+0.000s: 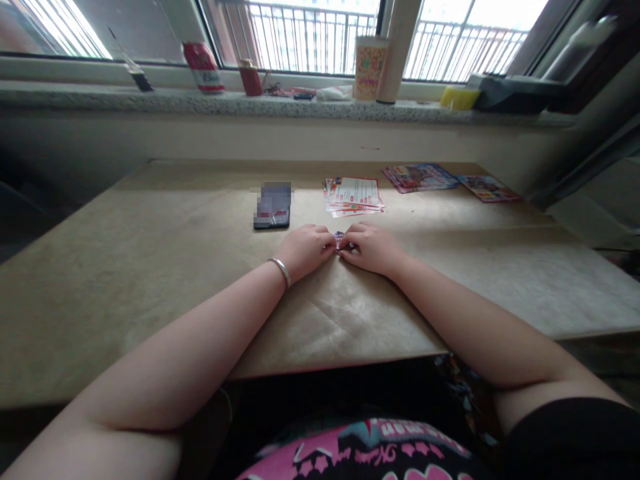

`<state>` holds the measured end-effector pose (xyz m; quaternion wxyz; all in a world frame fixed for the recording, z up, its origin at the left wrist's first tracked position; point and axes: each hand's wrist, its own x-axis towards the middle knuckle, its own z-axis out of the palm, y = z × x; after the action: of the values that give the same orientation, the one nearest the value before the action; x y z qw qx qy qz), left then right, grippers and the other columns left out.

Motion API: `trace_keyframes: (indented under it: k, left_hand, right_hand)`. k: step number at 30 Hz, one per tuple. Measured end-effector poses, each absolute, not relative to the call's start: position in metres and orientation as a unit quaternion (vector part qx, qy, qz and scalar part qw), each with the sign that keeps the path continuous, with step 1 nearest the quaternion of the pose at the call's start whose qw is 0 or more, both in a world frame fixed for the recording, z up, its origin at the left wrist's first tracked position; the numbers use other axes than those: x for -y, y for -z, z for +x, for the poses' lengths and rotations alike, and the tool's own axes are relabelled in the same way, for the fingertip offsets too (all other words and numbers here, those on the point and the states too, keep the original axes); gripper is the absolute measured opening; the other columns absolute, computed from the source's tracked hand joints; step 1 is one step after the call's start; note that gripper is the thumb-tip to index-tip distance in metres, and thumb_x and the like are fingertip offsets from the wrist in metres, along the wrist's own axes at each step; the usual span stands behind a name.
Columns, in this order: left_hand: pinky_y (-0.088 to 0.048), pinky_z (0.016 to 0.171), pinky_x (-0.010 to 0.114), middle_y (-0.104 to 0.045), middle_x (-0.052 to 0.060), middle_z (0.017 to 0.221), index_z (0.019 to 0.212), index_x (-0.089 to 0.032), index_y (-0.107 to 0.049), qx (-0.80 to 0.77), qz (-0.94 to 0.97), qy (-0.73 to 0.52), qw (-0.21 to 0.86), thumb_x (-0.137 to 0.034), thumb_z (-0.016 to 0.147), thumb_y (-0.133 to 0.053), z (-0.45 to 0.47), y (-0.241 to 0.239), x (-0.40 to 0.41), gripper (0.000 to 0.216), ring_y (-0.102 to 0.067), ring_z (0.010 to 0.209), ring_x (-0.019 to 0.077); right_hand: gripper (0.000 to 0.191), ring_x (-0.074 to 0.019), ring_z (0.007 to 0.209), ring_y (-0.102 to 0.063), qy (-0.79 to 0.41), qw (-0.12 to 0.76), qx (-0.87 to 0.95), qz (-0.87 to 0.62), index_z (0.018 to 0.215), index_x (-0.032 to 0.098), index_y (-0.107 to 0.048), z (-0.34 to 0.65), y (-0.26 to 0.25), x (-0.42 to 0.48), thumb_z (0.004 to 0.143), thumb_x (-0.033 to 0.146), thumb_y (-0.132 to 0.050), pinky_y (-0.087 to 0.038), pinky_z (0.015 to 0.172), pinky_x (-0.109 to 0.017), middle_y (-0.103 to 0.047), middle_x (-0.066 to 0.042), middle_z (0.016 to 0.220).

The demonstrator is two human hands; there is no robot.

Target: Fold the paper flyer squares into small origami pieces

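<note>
Between my two hands, at the middle of the table point(190, 287), is a small purple-and-white patterned piece of folded paper point(339, 236). My left hand point(306, 252), with a silver bracelet at its wrist, is closed, and its fingertips pinch the left side of the piece. From the right, my right hand point(373, 248) pinches it too, thumb and forefinger together. Fingers hide most of the piece. A dark phone point(274, 205) lies just beyond my left hand. Beyond my right hand is a loose stack of printed red-and-white sheets point(357, 192).
Colourful printed packets point(420, 177) and another colourful packet point(489, 188) lie at the back right. Along the stone windowsill point(170, 101) stand a red-and-white can point(203, 68), a red bottle point(249, 79), a patterned cup point(370, 70) and a yellow object point(459, 99).
</note>
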<state>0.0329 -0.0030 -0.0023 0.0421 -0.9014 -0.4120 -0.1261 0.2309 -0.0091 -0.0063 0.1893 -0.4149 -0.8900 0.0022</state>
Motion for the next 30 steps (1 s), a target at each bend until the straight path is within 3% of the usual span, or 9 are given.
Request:
trace_keyframes:
  k: [9, 14, 21, 30]
  left_hand:
    - [-0.047, 0.077, 0.029, -0.071, 0.004, 0.089, 0.085, -0.02, -0.074, 0.433, -0.886, 0.167, -0.008, -0.027, 0.086, -0.054, 0.033, 0.004, 0.002, 0.021, -0.064, 0.087, 0.0197]
    - [-0.047, 0.074, 0.028, -0.07, 0.005, 0.088, 0.084, -0.019, -0.074, 0.452, -0.876, 0.167, -0.027, -0.036, 0.088, -0.053, 0.034, 0.004, 0.0, 0.027, -0.064, 0.083, 0.0187]
    - [-0.046, 0.072, 0.026, -0.07, 0.006, 0.088, 0.086, -0.018, -0.074, 0.472, -0.854, 0.182, -0.126, -0.041, 0.088, -0.054, 0.033, 0.008, -0.01, 0.03, -0.063, 0.082, 0.0177]
    - [-0.041, 0.062, 0.026, -0.071, 0.004, 0.084, 0.082, -0.02, -0.073, 0.497, -0.845, 0.171, -0.1, -0.045, 0.087, -0.055, 0.035, 0.008, -0.01, 0.031, -0.061, 0.075, 0.0167]
  right_hand:
    - [0.02, -0.0208, 0.093, -0.06, -0.029, 0.2, 0.88, -0.43, 0.094, 0.02, -0.074, 0.231, 0.008, 0.005, 0.089, 0.027, -0.055, -0.043, 0.08, -0.031, -0.069, -0.007, 0.095]
    - [0.018, -0.0188, 0.089, -0.059, -0.07, 0.227, 0.877, -0.419, 0.09, 0.019, -0.074, 0.232, 0.012, -0.001, 0.088, 0.024, -0.057, -0.043, 0.082, -0.03, -0.068, -0.006, 0.09]
    - [0.01, -0.0152, 0.077, -0.057, -0.105, 0.233, 0.863, -0.437, 0.085, 0.019, -0.073, 0.238, 0.014, -0.006, 0.083, 0.023, -0.065, -0.041, 0.071, -0.025, -0.065, -0.003, 0.081]
    - [0.012, -0.0142, 0.071, -0.055, -0.112, 0.221, 0.842, -0.479, 0.082, 0.019, -0.07, 0.24, 0.01, -0.003, 0.082, 0.03, -0.064, -0.037, 0.063, -0.025, -0.066, -0.001, 0.075]
